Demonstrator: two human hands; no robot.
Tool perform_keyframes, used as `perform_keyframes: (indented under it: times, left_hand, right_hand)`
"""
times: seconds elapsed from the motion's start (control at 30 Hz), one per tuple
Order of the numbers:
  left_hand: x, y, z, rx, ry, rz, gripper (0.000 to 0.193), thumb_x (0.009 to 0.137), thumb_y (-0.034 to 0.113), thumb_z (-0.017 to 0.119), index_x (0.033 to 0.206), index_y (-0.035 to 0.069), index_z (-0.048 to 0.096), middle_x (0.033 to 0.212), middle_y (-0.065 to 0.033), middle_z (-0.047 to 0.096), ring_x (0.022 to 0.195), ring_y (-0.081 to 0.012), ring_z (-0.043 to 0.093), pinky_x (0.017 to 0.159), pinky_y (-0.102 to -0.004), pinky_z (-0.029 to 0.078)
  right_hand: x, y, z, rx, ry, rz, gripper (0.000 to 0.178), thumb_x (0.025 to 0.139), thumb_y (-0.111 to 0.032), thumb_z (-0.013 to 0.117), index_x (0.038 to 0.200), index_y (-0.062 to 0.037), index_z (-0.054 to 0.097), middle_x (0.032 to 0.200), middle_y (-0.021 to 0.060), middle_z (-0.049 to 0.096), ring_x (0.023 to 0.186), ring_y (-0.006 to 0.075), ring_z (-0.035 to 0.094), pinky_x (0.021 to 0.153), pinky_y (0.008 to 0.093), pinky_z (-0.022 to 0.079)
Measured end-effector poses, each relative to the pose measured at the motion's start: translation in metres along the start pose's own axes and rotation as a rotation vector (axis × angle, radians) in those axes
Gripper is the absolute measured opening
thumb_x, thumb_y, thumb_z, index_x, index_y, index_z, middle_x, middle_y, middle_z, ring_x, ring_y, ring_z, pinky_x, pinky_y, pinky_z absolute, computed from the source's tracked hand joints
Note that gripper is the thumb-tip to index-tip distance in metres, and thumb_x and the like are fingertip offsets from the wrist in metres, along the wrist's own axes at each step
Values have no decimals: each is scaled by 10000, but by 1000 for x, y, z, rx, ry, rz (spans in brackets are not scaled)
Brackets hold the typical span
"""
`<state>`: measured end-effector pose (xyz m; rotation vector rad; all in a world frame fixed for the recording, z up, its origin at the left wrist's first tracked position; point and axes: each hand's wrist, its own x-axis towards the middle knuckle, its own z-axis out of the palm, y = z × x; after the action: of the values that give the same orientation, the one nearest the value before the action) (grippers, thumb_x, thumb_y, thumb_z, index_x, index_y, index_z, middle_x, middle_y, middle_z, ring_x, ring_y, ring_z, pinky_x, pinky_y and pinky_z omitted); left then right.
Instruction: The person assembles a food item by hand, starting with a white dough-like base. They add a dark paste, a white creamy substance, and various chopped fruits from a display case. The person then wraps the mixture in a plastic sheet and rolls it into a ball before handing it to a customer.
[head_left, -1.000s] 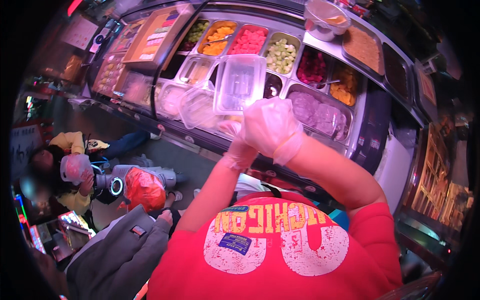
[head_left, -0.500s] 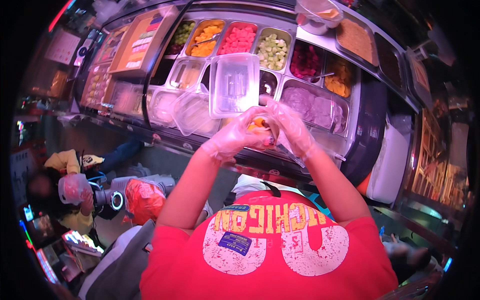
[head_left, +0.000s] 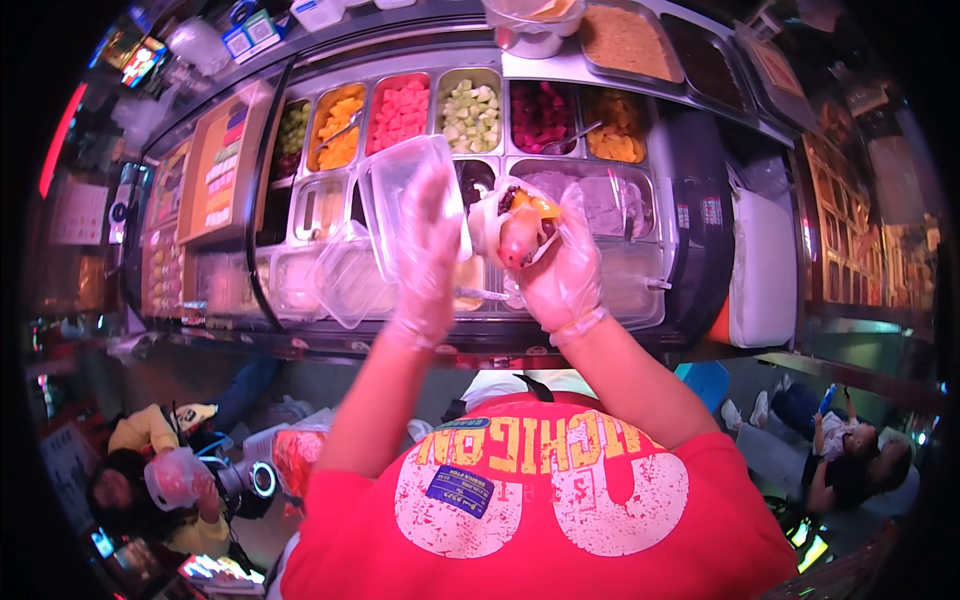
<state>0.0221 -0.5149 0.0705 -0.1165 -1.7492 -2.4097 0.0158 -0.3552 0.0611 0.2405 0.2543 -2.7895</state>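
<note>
Nearest is the person's red t-shirt with faded white and yellow print (head_left: 540,490), filling the bottom of the view. Both forearms go up from it toward the food.

The left hand (head_left: 425,250) wears a thin see-through plastic glove. Its fingers are spread flat & point up, pressed against the back of a clear square plastic tub (head_left: 408,195), which it holds up tilted w/ the open side facing away. The tub looks empty.

The right hand (head_left: 562,265), gloved too, is curled round a small soft roll of white wrap w/ orange, red & dark fruit bits on top (head_left: 520,225). The roll sits in the palm, just right of the tub, nearly touching its edge. Both things are held in the air, over the front of the cold fruit bar.

Under the hands, on the surface, lie more clear plastic tubs & lids (head_left: 345,285), stacked loosely to the left.

Farther back is a row of metal trays set in the bar: orange fruit chunks (head_left: 338,125), pink-red cubes (head_left: 400,105), pale green cubes (head_left: 470,105), dark red pieces (head_left: 540,110) & yellow-orange pieces (head_left: 615,125). A tray of pale purple scoops (head_left: 610,200) sits just behind the right hand.

Down at the far left, low on the floor side, another person in a yellow top (head_left: 150,450) holds a clear bag.
</note>
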Motion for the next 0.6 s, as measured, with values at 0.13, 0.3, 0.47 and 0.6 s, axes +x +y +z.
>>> perform_keyframes:
  times: [0.13,0.3,0.47,0.6]
  left_hand:
    - [-33,-44,38,-581,16,-226,936,949,421,748,1646,118,201,1497,-100,441,1404,-265,456,1169,-454,409]
    - [-29,-49,41,-482,22,-464,741,965,282,748,1568,130,346,1247,-120,628,1064,-266,687,890,-442,609]
    - [-27,-56,39,-224,84,-485,754,964,262,754,1576,112,339,1298,-89,606,1101,-211,668,867,-361,600]
    - [-37,-76,69,-209,-18,-443,729,977,122,720,1598,159,340,1343,-86,572,1132,-203,645,954,-370,566]
  right_hand:
    - [-11,7,1,-463,101,-186,525,1108,-374,434,1384,45,587,1348,161,637,1236,260,619,1071,410,497]
    - [-15,-31,-25,-1591,-33,-658,342,987,-245,638,1212,5,700,1142,130,688,1067,190,672,951,381,537]
    - [-20,-47,-22,-1552,15,-392,244,944,-260,722,1042,-46,784,926,137,722,901,260,670,874,409,516]
    - [-45,-53,-28,-1347,432,-380,120,890,-99,732,928,11,764,766,93,710,729,167,686,686,348,557]
